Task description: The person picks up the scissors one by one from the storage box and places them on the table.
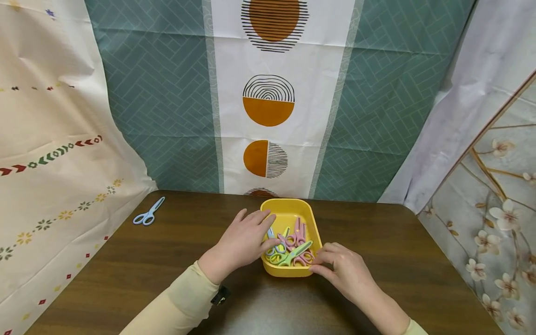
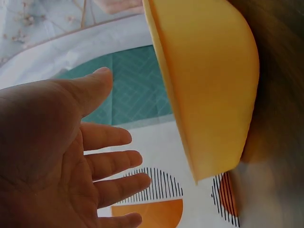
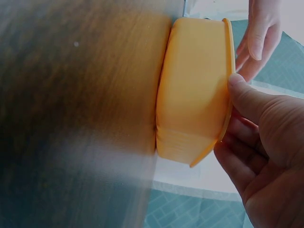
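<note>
A yellow plastic tray [image 1: 291,272] on the table holds several small scissors: green scissors [image 1: 294,254] on top, pink scissors [image 1: 298,231] behind, and light blue ones at the left side. My left hand [image 1: 244,239] hovers over the tray's left rim, fingers spread and holding nothing; the left wrist view shows its palm and straight fingers beside the tray wall [image 2: 209,90]. With thumb and fingers, my right hand [image 1: 347,267] pinches the tray's near right corner. In the right wrist view the thumb [image 3: 242,92] presses the rim from outside.
A pair of light blue scissors [image 1: 149,212] lies alone at the table's far left. The brown wooden table [image 1: 398,260] ends at a patterned curtain [image 1: 163,102] behind, with printed cloths hanging at the left and right sides.
</note>
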The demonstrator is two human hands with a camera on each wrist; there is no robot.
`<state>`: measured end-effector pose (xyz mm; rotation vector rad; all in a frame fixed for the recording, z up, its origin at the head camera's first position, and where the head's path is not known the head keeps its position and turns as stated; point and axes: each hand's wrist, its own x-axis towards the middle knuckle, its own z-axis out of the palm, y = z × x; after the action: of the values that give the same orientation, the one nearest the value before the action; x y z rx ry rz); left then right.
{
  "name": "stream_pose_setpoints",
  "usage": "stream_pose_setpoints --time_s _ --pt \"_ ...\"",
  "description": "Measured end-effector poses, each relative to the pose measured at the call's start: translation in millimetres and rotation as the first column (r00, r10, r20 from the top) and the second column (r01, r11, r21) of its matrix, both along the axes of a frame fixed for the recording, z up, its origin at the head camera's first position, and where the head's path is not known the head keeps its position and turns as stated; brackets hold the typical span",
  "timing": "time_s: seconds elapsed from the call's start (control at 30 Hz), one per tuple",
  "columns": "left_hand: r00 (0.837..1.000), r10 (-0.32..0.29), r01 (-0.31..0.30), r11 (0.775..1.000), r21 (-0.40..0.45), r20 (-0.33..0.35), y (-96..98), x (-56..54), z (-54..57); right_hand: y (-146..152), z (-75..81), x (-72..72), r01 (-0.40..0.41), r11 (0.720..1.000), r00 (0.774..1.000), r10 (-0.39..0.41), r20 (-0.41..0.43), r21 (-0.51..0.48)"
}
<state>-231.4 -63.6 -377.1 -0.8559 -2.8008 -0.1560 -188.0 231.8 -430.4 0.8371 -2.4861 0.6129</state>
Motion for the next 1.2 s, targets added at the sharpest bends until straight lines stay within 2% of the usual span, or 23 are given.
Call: stream_pose_setpoints --time_s 0.2,0.43,0.73,1.0,1.2 --pt "0.999 -0.031 0.031 1.000 0.003 0.044 9.4 -0.9 -2.3 -1 2.5 -0.9 0.001 1.000 1.000 -0.001 0.020 0.010" --pt "0.996 -0.090 0.090 0.996 -0.005 0.014 18.4 -4.7 -7.0 0 2.4 -1.3 -0.005 1.000 1.000 0.005 0.006 0.006" --pt "0.993 -0.077 0.078 0.997 0.001 0.086 27.8 -11.8 -12.2 -1 1.1 -1.3 -0.009 1.000 1.000 0.009 0.001 -0.001" --pt "0.992 -0.114 0.116 0.992 -0.046 0.047 33.6 -16.2 -20.3 -1 0.6 -0.3 -0.011 1.000 1.000 0.011 0.003 -0.005" --pt "0.990 -0.094 0.100 0.993 -0.059 0.103 38.0 -19.3 -23.2 0 0.4 -0.7 -0.012 1.000 1.000 0.012 -0.019 0.000"
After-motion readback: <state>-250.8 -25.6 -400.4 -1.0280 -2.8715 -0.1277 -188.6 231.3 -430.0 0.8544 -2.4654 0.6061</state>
